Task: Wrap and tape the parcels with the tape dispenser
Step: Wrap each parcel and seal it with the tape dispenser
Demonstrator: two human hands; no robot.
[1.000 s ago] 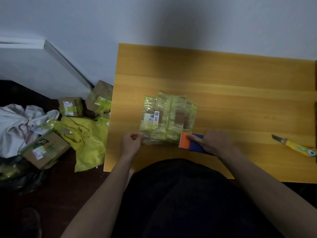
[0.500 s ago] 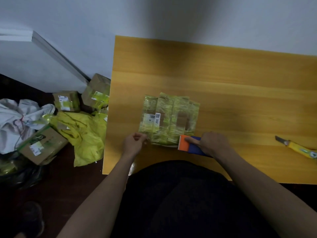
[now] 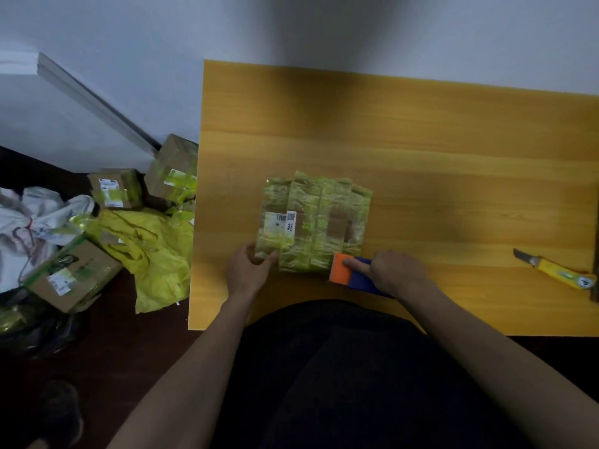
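- Yellow wood is what the table is made of, and it is pushed against a pale wall.
- A flat parcel, wrapped in green-printed tape, is laid near the front edge of the table.
- The near left corner of the parcel is pinched by the left hand.
- An orange and blue tape dispenser is gripped by the right hand, and its orange end is pressed to the parcel's near edge.
- A yellow utility knife is laid well apart at the right.
- Taped cardboard boxes and a yellow bag are piled on the floor at the left.
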